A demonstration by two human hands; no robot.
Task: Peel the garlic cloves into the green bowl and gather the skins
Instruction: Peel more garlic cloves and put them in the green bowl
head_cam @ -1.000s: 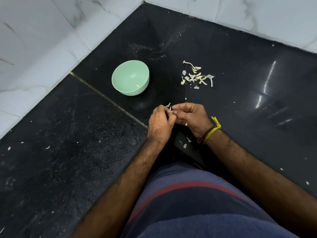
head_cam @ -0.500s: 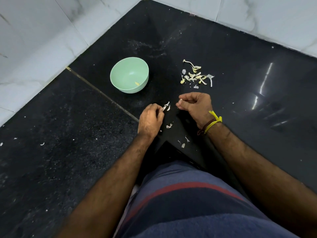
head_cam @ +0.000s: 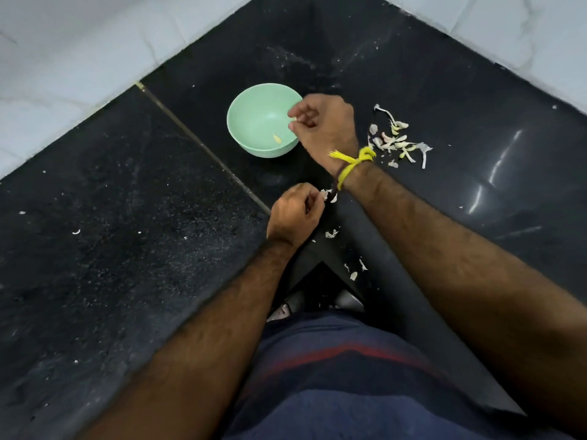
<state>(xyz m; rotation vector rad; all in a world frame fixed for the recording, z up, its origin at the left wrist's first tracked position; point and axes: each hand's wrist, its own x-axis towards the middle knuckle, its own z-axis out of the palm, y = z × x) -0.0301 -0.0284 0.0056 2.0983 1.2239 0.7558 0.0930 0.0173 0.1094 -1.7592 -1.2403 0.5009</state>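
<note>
Black bench (head_cam: 95, 265) carries a green bowl (head_cam: 251, 106) at centre; right hand (head_cam: 324, 128) pinches a clove (head_cam: 293, 119) over it, left hand (head_cam: 293, 214) grips skins (head_cam: 324, 194).

We see a black, glossy worktop (head_cam: 413, 90), speckled with pale dust. On it stands the green bowl (head_cam: 254, 100). A heap of garlic skins (head_cam: 398, 141) lies well to its right, and loose skin flakes (head_cam: 354, 268) lie nearer us.

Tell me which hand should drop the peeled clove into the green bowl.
Right. The right hand pinches a peeled clove over the green bowl; the left hand grips skins nearer the body.
</note>
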